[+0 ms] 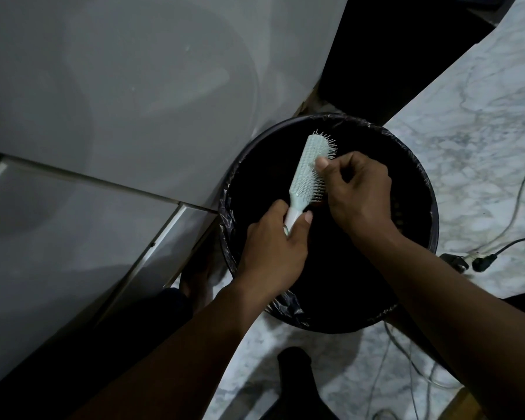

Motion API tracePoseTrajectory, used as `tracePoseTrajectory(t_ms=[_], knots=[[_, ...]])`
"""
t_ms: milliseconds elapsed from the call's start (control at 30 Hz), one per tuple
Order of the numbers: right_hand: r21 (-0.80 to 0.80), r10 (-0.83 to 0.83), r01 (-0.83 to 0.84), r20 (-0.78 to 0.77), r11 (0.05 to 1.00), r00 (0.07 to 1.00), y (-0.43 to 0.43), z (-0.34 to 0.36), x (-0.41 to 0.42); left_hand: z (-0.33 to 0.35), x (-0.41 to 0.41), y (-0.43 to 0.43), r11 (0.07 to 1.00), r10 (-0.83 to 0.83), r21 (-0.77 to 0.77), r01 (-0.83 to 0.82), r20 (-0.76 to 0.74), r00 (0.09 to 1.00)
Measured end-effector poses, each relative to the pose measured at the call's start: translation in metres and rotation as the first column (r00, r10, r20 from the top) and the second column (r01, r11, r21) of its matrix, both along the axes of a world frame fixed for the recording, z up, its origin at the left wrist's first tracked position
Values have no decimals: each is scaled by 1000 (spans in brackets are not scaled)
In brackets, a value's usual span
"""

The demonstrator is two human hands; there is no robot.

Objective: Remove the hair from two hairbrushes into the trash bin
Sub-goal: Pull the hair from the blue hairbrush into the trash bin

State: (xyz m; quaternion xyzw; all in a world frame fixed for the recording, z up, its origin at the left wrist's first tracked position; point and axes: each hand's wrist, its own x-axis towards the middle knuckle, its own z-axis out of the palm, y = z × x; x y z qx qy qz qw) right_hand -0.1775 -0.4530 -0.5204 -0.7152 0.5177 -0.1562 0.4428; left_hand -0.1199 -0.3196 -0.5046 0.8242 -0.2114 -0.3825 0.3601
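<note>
A pale mint hairbrush [308, 168] with thin bristles hangs over the open mouth of a round black trash bin [419, 165] lined with a black plastic bag. My left hand [273, 250] is closed around the brush's white handle from below. My right hand [358, 192] sits against the bristle side, thumb on the brush head and fingers curled into the bristles. Any hair between those fingers is too dark to make out. Only one brush is in view.
A large white appliance or cabinet [119, 101] stands close on the left, touching the bin. The floor is marbled white tile [482, 116]. Cables and a black plug [482, 262] lie on the floor to the right of the bin.
</note>
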Motion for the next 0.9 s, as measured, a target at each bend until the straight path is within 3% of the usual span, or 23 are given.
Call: tracePoseTrajectory(t_ms=[67, 133, 233, 367, 600, 700, 900], knots=[[96, -59, 53, 61, 994, 996, -1, -1, 2, -1, 0, 0, 1000, 7, 6, -7, 2, 1000], [344, -223, 158, 158, 925, 962, -3, 3, 5, -1, 0, 0, 1000, 18, 13, -18, -1, 1000], [541, -351, 234, 123, 808, 928, -6, 14, 4, -2, -1, 1, 1000, 28, 13, -28, -15, 999], [514, -148, 70, 114, 855, 982, -1, 15, 4, -3, 1, 1, 998, 64, 30, -63, -29, 998], [281, 142, -139, 10, 950, 990, 4, -5, -1, -1, -3, 2, 999, -3, 45, 4, -31, 1000], [260, 168, -168, 23, 951, 986, 1, -5, 0, -1, -2, 2, 1000, -3, 24, 3, -10, 1000], [462, 41, -109, 155, 880, 987, 1, 1, -1, -3, 0, 2, 1000, 3, 27, -4, 37, 999]])
